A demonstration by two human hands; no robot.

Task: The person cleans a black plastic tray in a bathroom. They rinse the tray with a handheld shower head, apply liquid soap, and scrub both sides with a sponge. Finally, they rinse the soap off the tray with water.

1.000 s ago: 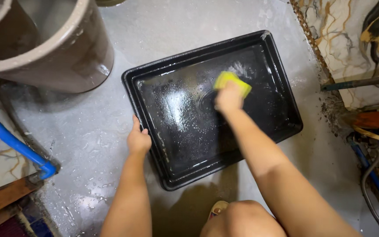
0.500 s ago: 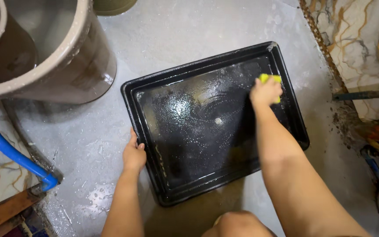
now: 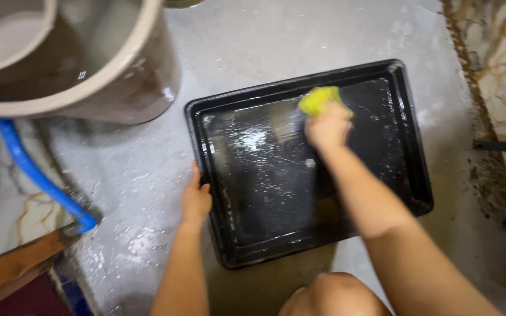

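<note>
- A big brown bucket stands on the wet grey floor, just beyond the tray's far left corner.
- The black baking tray lies flat, long axis running left to right.
- The right hand presses a yellow sponge near the tray's far rim, fingers closed over it.
- The left hand grips the tray's left rim.

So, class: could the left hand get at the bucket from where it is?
Probably yes: the left hand rests on the tray rim, and only bare wet floor lies between it and the bucket.
</note>
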